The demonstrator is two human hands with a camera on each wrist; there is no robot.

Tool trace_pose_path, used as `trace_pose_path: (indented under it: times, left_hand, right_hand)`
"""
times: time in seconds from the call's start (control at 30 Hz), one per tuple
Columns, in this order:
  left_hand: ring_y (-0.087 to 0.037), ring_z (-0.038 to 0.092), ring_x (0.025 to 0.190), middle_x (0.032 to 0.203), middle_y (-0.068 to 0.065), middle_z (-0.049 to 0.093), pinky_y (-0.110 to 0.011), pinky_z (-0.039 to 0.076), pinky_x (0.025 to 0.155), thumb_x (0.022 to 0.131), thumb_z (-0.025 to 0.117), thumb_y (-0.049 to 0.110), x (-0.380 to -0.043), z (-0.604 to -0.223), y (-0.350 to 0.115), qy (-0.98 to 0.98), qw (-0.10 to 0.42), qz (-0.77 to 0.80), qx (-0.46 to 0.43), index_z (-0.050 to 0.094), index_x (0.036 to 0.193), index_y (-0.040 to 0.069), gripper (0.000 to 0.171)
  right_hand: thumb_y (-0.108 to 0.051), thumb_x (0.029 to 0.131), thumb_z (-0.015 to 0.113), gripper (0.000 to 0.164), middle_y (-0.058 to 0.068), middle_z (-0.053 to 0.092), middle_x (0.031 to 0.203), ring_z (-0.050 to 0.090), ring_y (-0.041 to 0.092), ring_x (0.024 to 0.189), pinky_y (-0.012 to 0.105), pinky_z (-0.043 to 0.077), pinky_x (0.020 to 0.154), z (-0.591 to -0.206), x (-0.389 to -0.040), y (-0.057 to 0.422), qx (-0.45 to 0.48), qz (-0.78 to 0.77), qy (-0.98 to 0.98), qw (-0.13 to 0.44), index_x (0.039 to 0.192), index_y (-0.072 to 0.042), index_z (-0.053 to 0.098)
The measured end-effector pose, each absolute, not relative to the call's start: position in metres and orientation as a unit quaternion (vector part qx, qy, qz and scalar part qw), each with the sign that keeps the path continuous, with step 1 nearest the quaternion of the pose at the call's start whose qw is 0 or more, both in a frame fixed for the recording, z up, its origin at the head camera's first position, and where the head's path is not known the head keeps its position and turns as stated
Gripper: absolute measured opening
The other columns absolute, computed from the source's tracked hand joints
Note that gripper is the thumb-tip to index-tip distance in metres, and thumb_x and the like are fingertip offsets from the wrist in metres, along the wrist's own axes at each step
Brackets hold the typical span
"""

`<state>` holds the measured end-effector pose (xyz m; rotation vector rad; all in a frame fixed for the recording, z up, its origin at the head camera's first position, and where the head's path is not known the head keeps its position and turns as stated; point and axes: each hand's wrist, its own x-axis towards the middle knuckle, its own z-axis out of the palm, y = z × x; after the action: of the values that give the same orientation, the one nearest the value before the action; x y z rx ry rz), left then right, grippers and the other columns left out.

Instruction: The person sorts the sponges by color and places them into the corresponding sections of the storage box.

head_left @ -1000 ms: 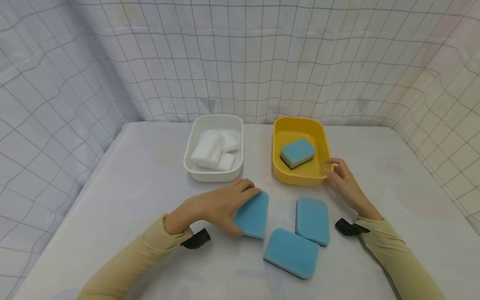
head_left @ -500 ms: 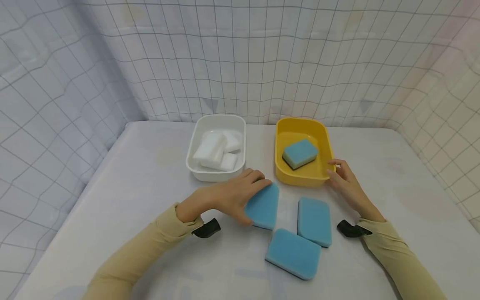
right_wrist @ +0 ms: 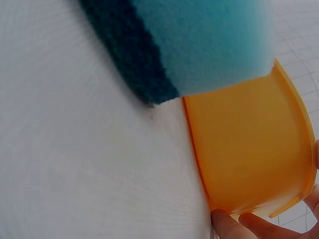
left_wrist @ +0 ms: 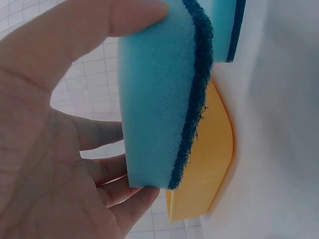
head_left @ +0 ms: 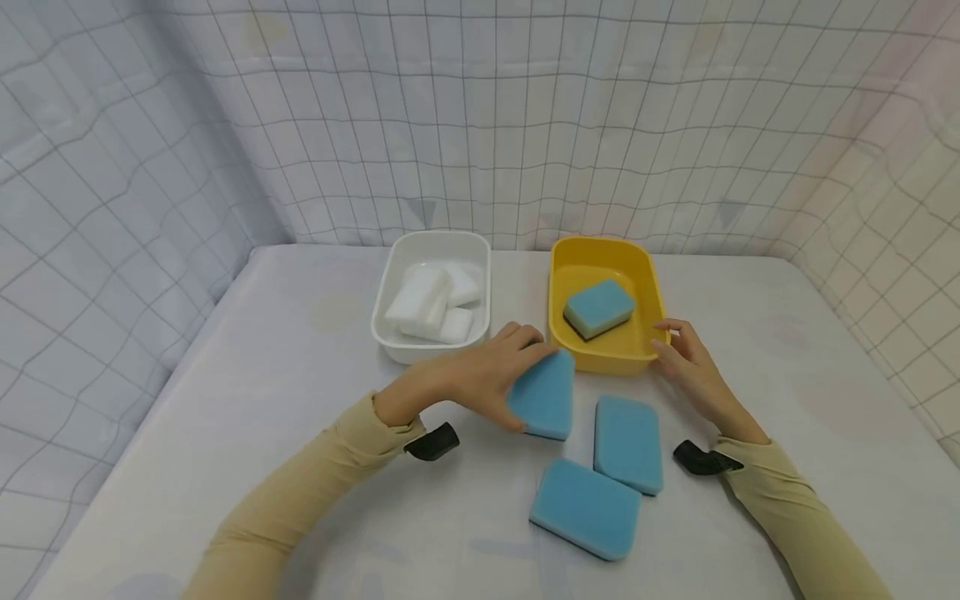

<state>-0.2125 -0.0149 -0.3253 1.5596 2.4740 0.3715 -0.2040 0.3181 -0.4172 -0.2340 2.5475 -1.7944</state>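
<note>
The left hand (head_left: 487, 375) is gripping a blue rectangular foam sponge with a dark scouring layer (head_left: 545, 396) just before a rounded yellow plastic tub (head_left: 607, 364), whose right rim the right hand (head_left: 692, 367) is pinching. Another blue sponge (head_left: 598, 308) is sitting inside. Two further blue sponges (head_left: 628, 444) are lying on the white table (head_left: 450, 533); a white plastic tub (head_left: 427, 354) is holding white blocks (head_left: 422, 298).

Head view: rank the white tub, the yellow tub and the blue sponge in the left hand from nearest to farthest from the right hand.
1. Yellow tub, touching the right hand.
2. Blue sponge, in the left hand.
3. White tub, leftmost of the three.
</note>
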Motion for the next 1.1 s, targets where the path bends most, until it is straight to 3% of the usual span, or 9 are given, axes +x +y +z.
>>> trace_pose_path:
  times: [0.33, 1.1]
  left_hand:
    - [-0.025, 0.035, 0.117, 0.134, -0.015, 0.037, -0.035, 0.042, 0.097, 0.073, 0.074, 0.038, -0.223, -0.324, -0.001, 0.832, 0.089, 0.128, 0.532, 0.032, 0.141, 0.003, 0.088]
    - [-0.026, 0.03, 0.123, 0.138, -0.015, 0.032, -0.035, 0.039, 0.101, 0.075, 0.072, 0.038, -0.247, -0.322, 0.025, 0.842, 0.126, 0.129, 0.509, 0.028, 0.145, 0.004, 0.089]
  right_hand:
    - [-0.027, 0.1, 0.042, 0.039, 0.029, 0.039, 0.133, 0.051, -0.002, 0.097, 0.01, 0.045, 0.078, -0.417, -0.204, 0.318, -0.07, -0.566, 0.821, 0.008, 0.132, -0.009, 0.029]
    - [-0.03, 0.1, 0.043, 0.042, 0.029, 0.034, 0.14, 0.049, -0.001, 0.104, 0.008, 0.045, 0.081, -0.416, -0.204, 0.318, -0.062, -0.564, 0.823, 0.018, 0.133, -0.01, 0.028]
